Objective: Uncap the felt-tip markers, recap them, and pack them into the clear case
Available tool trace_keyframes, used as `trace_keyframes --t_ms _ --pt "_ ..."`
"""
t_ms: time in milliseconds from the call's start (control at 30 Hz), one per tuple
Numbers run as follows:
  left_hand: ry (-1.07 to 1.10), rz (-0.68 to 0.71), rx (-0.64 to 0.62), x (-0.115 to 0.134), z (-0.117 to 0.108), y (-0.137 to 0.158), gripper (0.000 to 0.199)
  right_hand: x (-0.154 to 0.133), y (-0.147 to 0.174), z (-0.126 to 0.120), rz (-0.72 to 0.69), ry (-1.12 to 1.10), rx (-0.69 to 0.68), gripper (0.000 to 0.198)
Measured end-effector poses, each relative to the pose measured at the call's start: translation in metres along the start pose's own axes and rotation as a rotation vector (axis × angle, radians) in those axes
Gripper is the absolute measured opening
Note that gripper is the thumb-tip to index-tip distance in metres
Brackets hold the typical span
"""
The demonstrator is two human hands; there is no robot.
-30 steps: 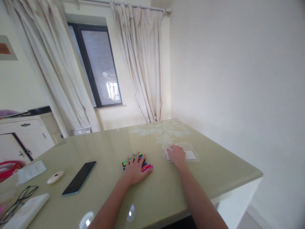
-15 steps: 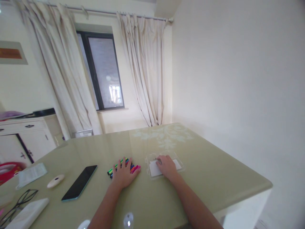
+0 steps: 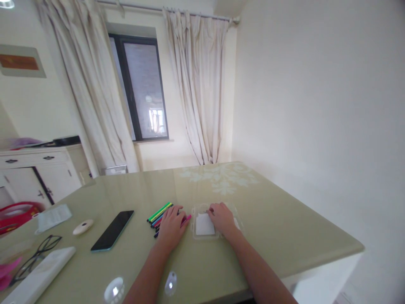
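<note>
My left hand (image 3: pixel 171 226) lies over a spread of coloured felt-tip pens (image 3: pixel 160 214), its fingers bent around some of them. A pink one pokes out by the thumb, and green and yellow ones show to the left of the hand. The palm hides the rest. To the right, a clear plastic case (image 3: pixel 196 236) rests flat on the table, with a white sheet (image 3: pixel 205 224) inside it. My right hand (image 3: pixel 222 218) covers the case's middle, fingers curled and thumb closed against them on it; the exact grip is partly hidden.
On the left of the table (image 3: pixel 284 236) lie a phone (image 3: pixel 113 231), a round cream object (image 3: pixel 83 227), a face mask (image 3: pixel 54 217), glasses (image 3: pixel 37 255) and a long white object (image 3: pixel 44 274). A white round object (image 3: pixel 114 289) sits near the front. A wall (image 3: pixel 316 105) borders the right.
My left hand has gone from spread flat over the pens to bent around some, shifting right and baring the green and yellow ones. My right hand stays on the case. The view has shifted slightly.
</note>
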State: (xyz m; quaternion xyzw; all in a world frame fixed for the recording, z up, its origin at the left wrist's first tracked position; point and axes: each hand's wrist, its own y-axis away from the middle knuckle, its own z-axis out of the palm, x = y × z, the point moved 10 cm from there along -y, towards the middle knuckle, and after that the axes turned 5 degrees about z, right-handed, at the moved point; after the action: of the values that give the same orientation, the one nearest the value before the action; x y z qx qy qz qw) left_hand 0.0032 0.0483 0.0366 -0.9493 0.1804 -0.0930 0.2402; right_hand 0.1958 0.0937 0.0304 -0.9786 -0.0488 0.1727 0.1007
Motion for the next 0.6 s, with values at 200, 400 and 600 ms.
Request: trace_keyframes --t_ms 200,400,600 --pt "0.004 -0.031 0.028 0.001 -0.006 -0.002 0.030 -0.002 0.000 -0.004 -0.006 -0.073 0.038 0.025" --pt "0.335 -0.170 0.156 0.016 -0.014 -0.003 0.036 -0.028 0.004 -0.015 -0.225 -0.671 0.038 0.029" --pt "0.510 -0.143 0.186 0.034 -0.013 0.000 0.037 -0.044 0.005 -0.001 -0.257 -1.229 -0.202 0.036"
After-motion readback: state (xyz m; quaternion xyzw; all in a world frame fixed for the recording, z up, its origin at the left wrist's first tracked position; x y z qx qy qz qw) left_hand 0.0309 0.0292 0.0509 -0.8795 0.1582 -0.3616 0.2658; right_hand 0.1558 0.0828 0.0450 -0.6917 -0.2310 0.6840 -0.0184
